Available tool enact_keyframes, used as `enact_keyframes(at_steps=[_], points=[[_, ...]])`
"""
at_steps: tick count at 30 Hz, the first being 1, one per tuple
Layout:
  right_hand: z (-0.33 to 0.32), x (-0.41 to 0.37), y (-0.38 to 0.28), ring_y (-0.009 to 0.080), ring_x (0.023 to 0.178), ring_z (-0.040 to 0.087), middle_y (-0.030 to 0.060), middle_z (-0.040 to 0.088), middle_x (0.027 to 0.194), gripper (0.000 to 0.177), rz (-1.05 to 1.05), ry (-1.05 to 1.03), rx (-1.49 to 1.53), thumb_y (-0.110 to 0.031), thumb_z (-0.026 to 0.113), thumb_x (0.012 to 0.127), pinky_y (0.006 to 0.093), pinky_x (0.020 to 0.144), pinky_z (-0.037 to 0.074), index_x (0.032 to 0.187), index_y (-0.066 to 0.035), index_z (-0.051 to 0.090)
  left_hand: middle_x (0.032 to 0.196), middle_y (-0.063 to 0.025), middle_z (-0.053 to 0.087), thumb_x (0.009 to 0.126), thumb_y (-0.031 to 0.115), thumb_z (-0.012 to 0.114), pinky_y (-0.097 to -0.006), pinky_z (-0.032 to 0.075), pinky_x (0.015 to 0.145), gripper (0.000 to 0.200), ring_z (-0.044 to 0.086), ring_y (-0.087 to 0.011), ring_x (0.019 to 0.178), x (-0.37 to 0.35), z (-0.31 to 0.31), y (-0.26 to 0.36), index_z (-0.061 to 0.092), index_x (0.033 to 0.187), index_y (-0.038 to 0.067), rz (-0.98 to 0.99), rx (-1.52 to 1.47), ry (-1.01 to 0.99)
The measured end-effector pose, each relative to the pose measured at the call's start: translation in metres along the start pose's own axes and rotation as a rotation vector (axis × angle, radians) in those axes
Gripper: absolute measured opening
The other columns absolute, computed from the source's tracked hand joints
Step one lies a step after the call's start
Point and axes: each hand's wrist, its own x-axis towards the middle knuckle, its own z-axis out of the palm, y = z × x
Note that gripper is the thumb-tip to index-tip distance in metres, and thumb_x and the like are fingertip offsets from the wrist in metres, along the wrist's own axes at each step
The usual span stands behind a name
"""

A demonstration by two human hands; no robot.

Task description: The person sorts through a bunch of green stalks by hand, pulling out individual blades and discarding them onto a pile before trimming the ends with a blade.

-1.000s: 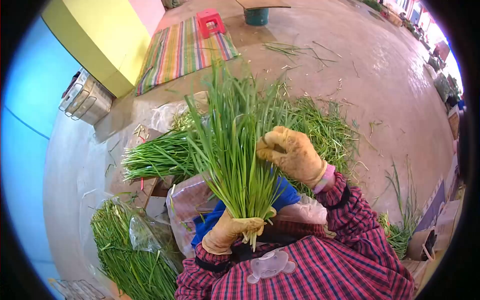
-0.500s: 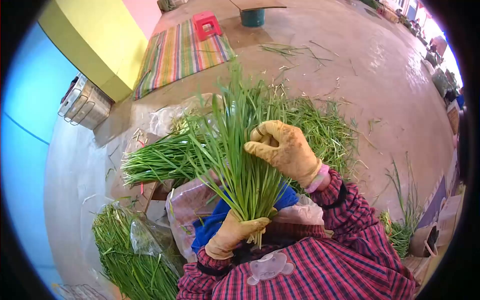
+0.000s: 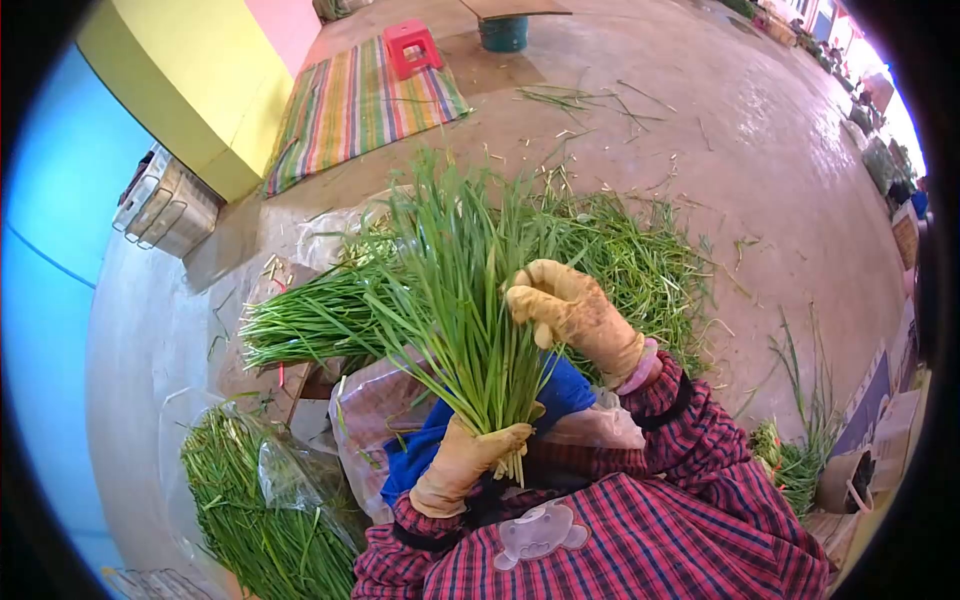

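Observation:
My gloved left hand [image 3: 467, 460] is wrapped round the lower stalks of a bunch of garlic chives [image 3: 465, 320]. The bunch stands upright in front of me, its leaves fanning out and its pale cut ends showing below the fist. At the right side of the leaves is my right hand [image 3: 575, 310], in a stained yellowish glove. Its fingers are curled in a pinch against the bunch's edge; what lies between the fingertips is hidden. Behind and left of the held bunch, more chives [image 3: 320, 315] lie in a pile with their stalk ends to the left.
Loose green leaves [image 3: 640, 270] are heaped on the floor ahead. Bagged chives [image 3: 250, 500] lie at lower left, and a small bundle [image 3: 795, 470] at right. Farther off are a striped mat [image 3: 360, 110], a red stool [image 3: 411, 48], a teal bucket [image 3: 503, 34] under a board, and a crate [image 3: 170, 205].
My right hand has moved slightly right and down, away from the middle of the leaves. The held bunch has shifted a little left and its top has come lower.

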Motion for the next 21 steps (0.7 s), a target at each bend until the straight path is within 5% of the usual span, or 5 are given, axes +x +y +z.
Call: enact_keyframes(at_steps=[3,7,9,12,21], points=[[0.006,-0.001,-0.001,0.0054,0.058,0.05,-0.0008,0.059,0.078,0.022,-0.001,0.086,-0.004,-0.025,0.068,0.091,0.0219,0.054,0.043,0.094,-0.003,0.062,0.107,-0.0083,0.069,0.084,0.004,0.069,-0.0243,0.05,0.065,0.04,0.062,-0.0095,0.078,0.002,0.002,-0.003,0.057,0.122,0.002,0.03,0.043,-0.005],[0.0,0.003,0.0,0.0051,0.076,0.053,-0.0007,0.059,0.086,0.02,-0.451,0.519,-0.153,-0.013,0.074,0.085,0.0223,0.064,0.046,0.098,-0.004,0.063,0.107,-0.008,0.069,0.084,0.002,0.068,-0.0245,0.05,0.065,0.039,0.061,-0.0096,0.078,0.001,0.003,-0.004,0.057,0.122,0.002,0.035,0.049,0.003],[-0.006,0.002,-0.001,0.0111,0.087,0.058,0.003,0.06,0.1,0.025,-0.51,0.493,-0.17,-0.011,0.074,0.082,0.0265,0.072,0.05,0.104,-0.007,0.064,0.106,-0.008,0.069,0.084,0.002,0.068,-0.0245,0.05,0.065,0.039,0.061,-0.0095,0.078,0.001,0.004,-0.004,0.057,0.122,0.002,0.031,0.045,-0.007],[-0.013,-0.001,-0.014,0.0299,0.102,0.06,0.0078,0.061,0.109,0.029,-0.717,0.225,-0.817,-0.011,0.071,0.078,0.038,0.086,0.051,0.106,-0.015,0.065,0.106,-0.0081,0.069,0.084,0.002,0.068,-0.0242,0.05,0.066,0.039,0.061,-0.0094,0.078,0.002,0.004,-0.004,0.058,0.122,0.002,0.013,0.087,-0.001],[-0.029,0.002,-0.005,0.0299,0.096,0.063,0.0098,0.063,0.103,0.026,-0.565,-0.009,-0.761,-0.015,0.07,0.082,0.0378,0.083,0.052,0.106,-0.009,0.063,0.105,-0.008,0.069,0.084,0.003,0.069,-0.0243,0.05,0.063,0.038,0.06,-0.0092,0.075,0.002,0.001,-0.003,0.058,0.121,0.001,0.026,0.024,0.01]])
